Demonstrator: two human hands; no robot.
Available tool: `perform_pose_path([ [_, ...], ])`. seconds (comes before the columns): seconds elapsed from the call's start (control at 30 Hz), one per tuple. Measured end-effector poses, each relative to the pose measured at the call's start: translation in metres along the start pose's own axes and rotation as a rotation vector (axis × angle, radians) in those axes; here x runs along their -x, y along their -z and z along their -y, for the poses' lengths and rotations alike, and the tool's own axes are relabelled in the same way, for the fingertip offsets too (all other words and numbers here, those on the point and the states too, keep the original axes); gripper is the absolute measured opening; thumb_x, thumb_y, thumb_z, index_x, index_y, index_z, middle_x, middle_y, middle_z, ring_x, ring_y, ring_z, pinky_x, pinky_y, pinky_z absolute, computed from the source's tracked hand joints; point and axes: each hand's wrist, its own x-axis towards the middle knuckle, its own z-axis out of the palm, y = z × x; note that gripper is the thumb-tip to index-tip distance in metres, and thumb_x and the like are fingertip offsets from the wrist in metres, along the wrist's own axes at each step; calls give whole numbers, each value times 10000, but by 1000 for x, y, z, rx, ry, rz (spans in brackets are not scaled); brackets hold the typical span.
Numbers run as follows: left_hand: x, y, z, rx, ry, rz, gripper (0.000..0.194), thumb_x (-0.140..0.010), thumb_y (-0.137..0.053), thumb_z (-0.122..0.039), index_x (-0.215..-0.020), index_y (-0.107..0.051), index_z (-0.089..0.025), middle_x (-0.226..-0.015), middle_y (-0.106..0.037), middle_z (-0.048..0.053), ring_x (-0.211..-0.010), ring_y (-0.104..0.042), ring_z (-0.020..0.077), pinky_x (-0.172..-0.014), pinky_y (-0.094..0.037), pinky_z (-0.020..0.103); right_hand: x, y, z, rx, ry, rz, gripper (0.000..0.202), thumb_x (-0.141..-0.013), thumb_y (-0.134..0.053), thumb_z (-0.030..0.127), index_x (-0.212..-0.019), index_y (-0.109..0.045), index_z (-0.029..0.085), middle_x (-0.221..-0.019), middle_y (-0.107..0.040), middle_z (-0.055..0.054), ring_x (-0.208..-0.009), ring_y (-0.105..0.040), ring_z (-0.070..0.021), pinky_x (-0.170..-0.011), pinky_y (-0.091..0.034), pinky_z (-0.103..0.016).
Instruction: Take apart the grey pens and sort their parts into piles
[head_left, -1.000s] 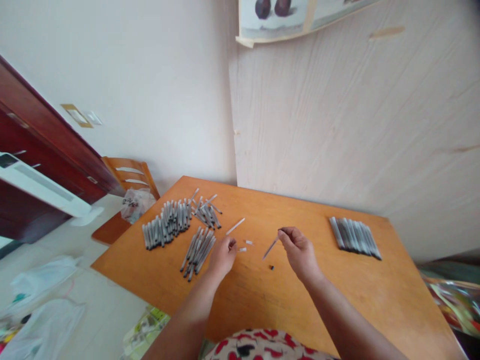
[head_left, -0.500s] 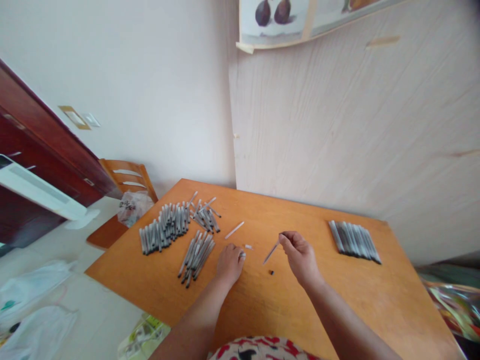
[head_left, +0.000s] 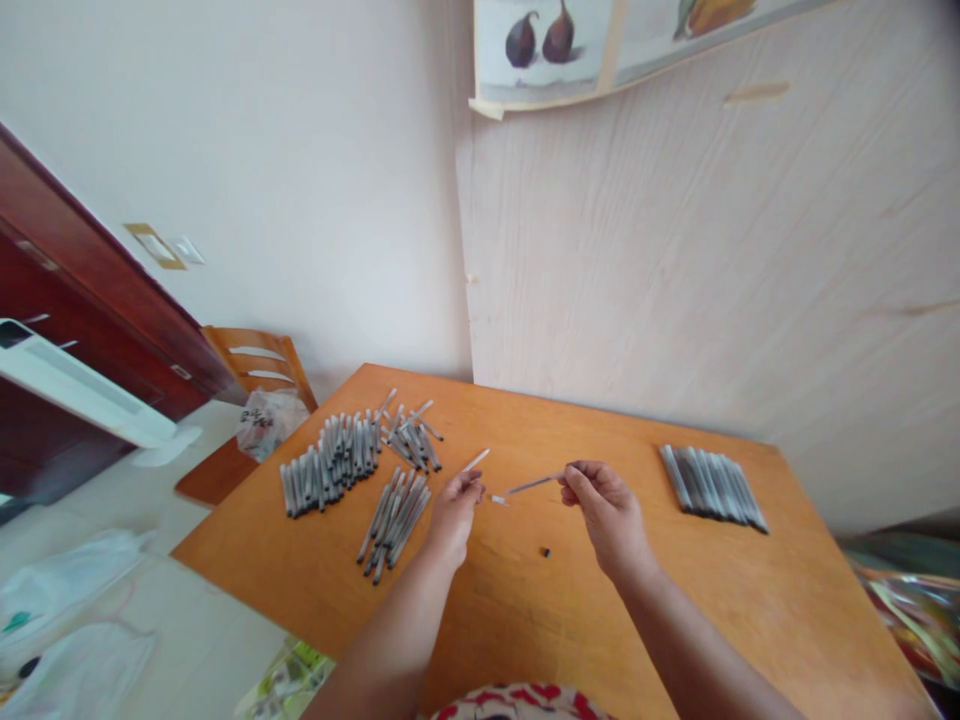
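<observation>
In my right hand (head_left: 600,505), a thin dark pen refill (head_left: 534,485) is pinched by one end, its other end pointing left toward my left hand. My left hand (head_left: 456,505) is closed, thumb and fingertips together; whatever is between them is too small to make out. Just beyond it, a whitish pen barrel (head_left: 478,458) lies on the table, its near end hidden by the fingers. A small clear-white piece (head_left: 499,499) rests right of my left fingertips. Nearer to me lies a small black plug (head_left: 547,552).
Grey pens with dark ends lie in a large pile (head_left: 334,460), a small loose heap (head_left: 411,440) and a bundle (head_left: 394,525) on the left. A neat row of pens (head_left: 712,485) lies at the right of the wooden table (head_left: 675,620). A chair (head_left: 259,360) stands behind left.
My left hand has lifted slightly and turned, now covering the barrel's near end. The refill in my right hand has swung from slanting downward to nearly level, its free end closer to my left hand.
</observation>
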Motion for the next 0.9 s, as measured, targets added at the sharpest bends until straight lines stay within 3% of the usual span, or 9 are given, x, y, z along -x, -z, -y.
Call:
perform_pose_path([
  [0.13,1,-4,-21,368,180,21,254,-689,-728,-266,-896,-621,-165,-816,-690,40,-664,-609,98,-565,-369,185,3,-6,4,-64,4,12,274,-801,-645,448,-880,-589,192,-752,-634,-26,-658,-556,-147,-653,-454,-301],
  [0.27,5,-7,-30,520,254,11,200,-695,-736,-220,-841,-620,-148,-801,-690,50,-675,-637,106,-556,-417,182,8,-11,7,-64,48,40,283,-794,-659,443,-902,-586,192,-748,-626,-26,-679,-561,-152,-651,-453,-299],
  [0.43,11,-11,-34,543,274,1,157,-730,-721,-227,-813,-617,-146,-735,-670,33,-648,-634,97,-542,-441,177,13,-15,8,-44,92,30,274,-800,-659,434,-921,-589,199,-786,-629,-34,-701,-554,-153,-659,-452,-297],
  [0.9,21,-18,-43,433,182,35,284,-659,-780,-310,-813,-610,-143,-708,-666,24,-633,-621,99,-560,-419,192,14,-17,-3,33,136,57,237,-807,-643,411,-906,-595,201,-792,-626,-33,-732,-552,-160,-699,-444,-301],
])
